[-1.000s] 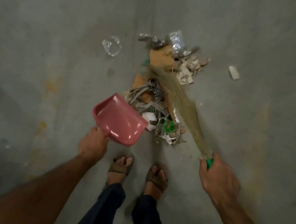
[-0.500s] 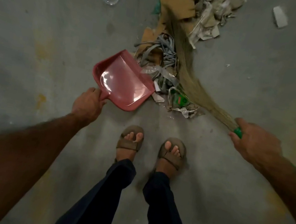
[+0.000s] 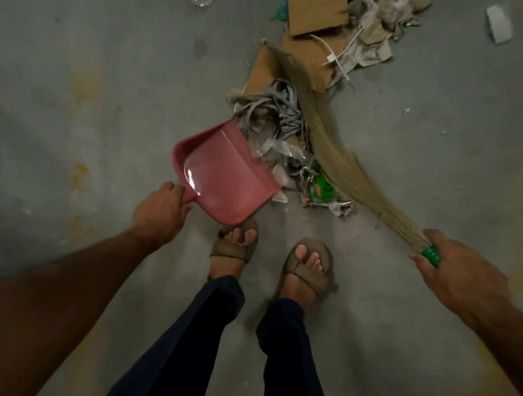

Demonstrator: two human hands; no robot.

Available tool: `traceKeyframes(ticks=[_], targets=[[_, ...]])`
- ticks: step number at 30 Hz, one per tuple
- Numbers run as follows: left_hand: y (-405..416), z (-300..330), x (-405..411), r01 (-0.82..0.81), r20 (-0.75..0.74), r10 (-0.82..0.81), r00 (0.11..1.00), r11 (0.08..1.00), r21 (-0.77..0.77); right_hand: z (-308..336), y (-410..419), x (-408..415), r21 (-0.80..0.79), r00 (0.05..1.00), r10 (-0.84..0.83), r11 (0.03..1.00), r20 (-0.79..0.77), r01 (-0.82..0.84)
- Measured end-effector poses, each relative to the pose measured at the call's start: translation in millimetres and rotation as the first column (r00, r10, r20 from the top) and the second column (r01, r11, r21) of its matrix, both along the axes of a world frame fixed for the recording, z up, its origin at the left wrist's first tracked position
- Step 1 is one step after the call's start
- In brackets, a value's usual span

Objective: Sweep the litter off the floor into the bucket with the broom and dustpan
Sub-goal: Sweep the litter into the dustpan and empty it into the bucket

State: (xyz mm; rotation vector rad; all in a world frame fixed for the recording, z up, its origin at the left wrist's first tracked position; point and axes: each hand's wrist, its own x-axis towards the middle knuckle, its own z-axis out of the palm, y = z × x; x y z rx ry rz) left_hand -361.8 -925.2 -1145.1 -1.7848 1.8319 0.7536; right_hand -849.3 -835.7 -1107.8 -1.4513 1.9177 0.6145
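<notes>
Now left grip [image 3: 160, 213] on dustpan [image 3: 222, 175] handle, litter [image 3: 283, 133] at its lip

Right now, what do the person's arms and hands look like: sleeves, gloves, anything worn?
Both forearms are bare up to the frame edge, with no sleeve in view. The left hand and the right hand wear no gloves, and no watch, ring or band shows on either. Further down, the person wears dark trousers and tan open-toed sandals.

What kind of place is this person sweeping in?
Probably a bare storeroom, garage or workshop, though I cannot tell for sure: a stained concrete floor, torn cardboard and tangled grey straps like packing waste.
</notes>
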Motion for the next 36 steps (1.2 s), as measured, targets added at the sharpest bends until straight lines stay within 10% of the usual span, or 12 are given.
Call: traceKeyframes(ticks=[36], targets=[[13.4, -45.0, 4.1, -0.308, -0.153, 0.347, 0.925, 0.922, 0.234, 68.1, 129.6, 27.5, 0.126, 0.968, -0.028, 0.992, 0.251, -0.004]])
